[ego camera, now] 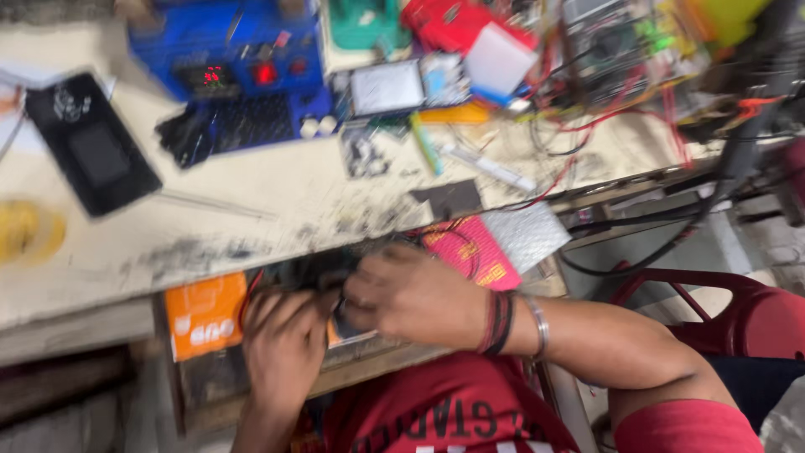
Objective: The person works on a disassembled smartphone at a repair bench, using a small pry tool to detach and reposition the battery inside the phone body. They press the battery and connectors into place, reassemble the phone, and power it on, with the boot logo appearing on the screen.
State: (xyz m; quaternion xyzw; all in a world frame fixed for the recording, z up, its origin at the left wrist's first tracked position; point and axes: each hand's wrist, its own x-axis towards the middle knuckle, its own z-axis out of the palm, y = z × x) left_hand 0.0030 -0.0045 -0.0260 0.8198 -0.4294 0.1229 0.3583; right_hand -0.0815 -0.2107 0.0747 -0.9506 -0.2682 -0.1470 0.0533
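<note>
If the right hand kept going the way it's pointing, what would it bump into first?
The right hand points leftward, toward the left hand. It would probably meet that hand's fingers first, with the small dark object between them. Beyond lies the orange box. The picture is blurred, so depth is uncertain.

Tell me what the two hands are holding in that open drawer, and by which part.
Both the left hand and right hand close on a small dark object between them; motion blur hides what it is and where exactly the fingers grip.
</note>
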